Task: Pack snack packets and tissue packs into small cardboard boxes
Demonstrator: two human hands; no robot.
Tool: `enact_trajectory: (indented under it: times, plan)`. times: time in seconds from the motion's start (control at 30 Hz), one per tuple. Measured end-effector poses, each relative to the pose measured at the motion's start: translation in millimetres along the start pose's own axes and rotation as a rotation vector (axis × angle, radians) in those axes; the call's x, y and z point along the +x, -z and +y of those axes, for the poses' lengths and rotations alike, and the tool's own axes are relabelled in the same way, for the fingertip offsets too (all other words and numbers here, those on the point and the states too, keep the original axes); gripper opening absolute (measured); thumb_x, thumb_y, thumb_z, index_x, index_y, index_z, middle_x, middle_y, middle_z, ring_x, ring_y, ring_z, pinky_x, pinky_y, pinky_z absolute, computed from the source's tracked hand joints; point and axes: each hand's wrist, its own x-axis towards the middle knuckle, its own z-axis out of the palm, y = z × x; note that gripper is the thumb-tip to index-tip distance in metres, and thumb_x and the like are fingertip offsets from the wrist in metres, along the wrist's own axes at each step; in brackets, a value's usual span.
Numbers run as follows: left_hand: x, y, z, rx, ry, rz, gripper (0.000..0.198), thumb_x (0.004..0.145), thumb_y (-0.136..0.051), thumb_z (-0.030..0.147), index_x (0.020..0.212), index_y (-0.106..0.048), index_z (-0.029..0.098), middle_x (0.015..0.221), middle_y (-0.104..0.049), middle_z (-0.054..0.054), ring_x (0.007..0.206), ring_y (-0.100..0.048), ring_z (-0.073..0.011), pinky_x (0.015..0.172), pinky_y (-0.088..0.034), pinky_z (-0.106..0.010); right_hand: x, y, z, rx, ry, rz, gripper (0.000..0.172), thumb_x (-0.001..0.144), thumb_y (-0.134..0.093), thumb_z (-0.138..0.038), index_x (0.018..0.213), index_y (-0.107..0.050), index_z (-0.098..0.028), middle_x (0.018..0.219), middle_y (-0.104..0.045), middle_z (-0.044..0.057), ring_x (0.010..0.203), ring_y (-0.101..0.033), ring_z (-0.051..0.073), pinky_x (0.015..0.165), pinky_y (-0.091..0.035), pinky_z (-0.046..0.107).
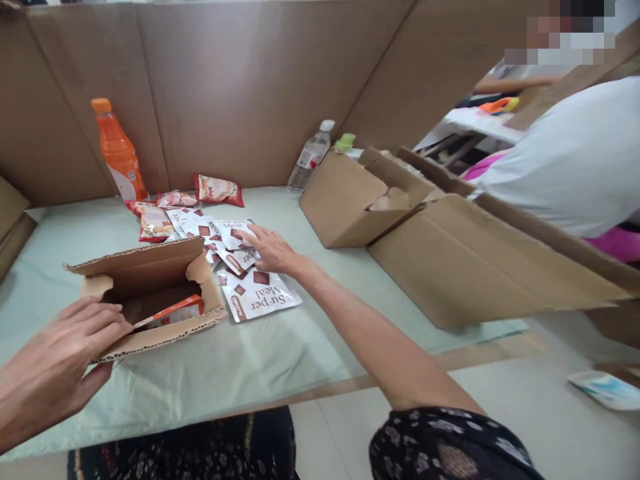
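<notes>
My left hand (75,350) grips the near left rim of a small open cardboard box (170,333), fingers over the edge and thumb outside. Inside the box an orange-and-white packet (177,312) leans against the near wall. My right hand (273,250) reaches over a pile of white "Su-per Meal" sachets (235,235), fingers extended and touching the ones on the right. One sachet (260,297) lies flat at the near side of the pile. Behind the box are several red-and-cream snack packets (220,191).
An orange drink bottle (120,153) and a clear water bottle (311,157) stand against a tall cardboard partition (260,87). Open cardboard cartons (480,260) occupy the table's right side. A person in a white top (575,160) is beyond them. Pale green cloth (240,373) covers the table.
</notes>
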Motion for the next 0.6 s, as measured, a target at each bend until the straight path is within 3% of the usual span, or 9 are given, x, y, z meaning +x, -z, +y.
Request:
enact_trajectory:
  times: [0.13, 0.27, 0.37, 0.43, 0.6]
  plan:
    - [-10, -5.5, 2, -0.021, 0.068, 0.009, 0.040, 0.090, -0.047, 0.006, 0.120, -0.066, 0.025, 0.113, -0.081, -0.001, 0.112, -0.071, -0.0234, 0.104, -0.050, -0.038, 11, -15, -4, -0.016, 0.106, 0.028, 0.075, 0.087, -0.055, -0.007, 0.161, -0.043, -0.013, 0.164, -0.046, 0.023, 0.142, -0.050, 0.036, 0.112, -0.044, 0.050]
    - [-31, -19.3, 1, -0.045, 0.233, -0.002, 0.061, 0.088, -0.048, 0.005, 0.143, -0.058, 0.029, 0.133, -0.076, -0.002, 0.126, -0.067, -0.0269, 0.105, -0.050, -0.042, 17, -18, -3, -0.018, 0.096, 0.101, 0.059, 0.098, -0.038, -0.008, 0.156, -0.047, -0.005, 0.155, -0.056, 0.025, 0.132, -0.054, 0.034, 0.111, -0.040, 0.047]
    - [-37, -25.6, -2, -0.064, 0.199, 0.006, 0.061, 0.088, -0.050, 0.007, 0.145, -0.057, 0.028, 0.137, -0.074, -0.002, 0.127, -0.066, -0.0262, 0.109, -0.048, -0.041, 25, -20, -3, -0.009, 0.054, 0.177, 0.058, 0.099, -0.040, -0.010, 0.157, -0.045, -0.002, 0.158, -0.052, 0.027, 0.135, -0.051, 0.036, 0.112, -0.036, 0.048]
    - [-33, -24.2, -3, -0.072, 0.148, 0.018, 0.052, 0.090, -0.050, 0.008, 0.138, -0.062, 0.026, 0.132, -0.076, -0.002, 0.125, -0.067, -0.0241, 0.114, -0.044, -0.039, 35, -21, -4, 0.019, 0.033, 0.212, 0.052, 0.099, -0.045, -0.011, 0.150, -0.054, -0.004, 0.154, -0.056, 0.027, 0.130, -0.055, 0.036, 0.110, -0.039, 0.047]
    - [-9, -6.5, 6, -0.026, 0.096, -0.033, 0.043, 0.090, -0.048, 0.007, 0.127, -0.064, 0.022, 0.120, -0.079, -0.005, 0.114, -0.072, -0.0244, 0.114, -0.045, -0.043, 42, -9, 3, 0.187, -0.062, 0.376, 0.031, 0.100, -0.056, -0.027, 0.120, -0.074, -0.013, 0.114, -0.079, 0.019, 0.102, -0.069, 0.031, 0.094, -0.052, 0.043]
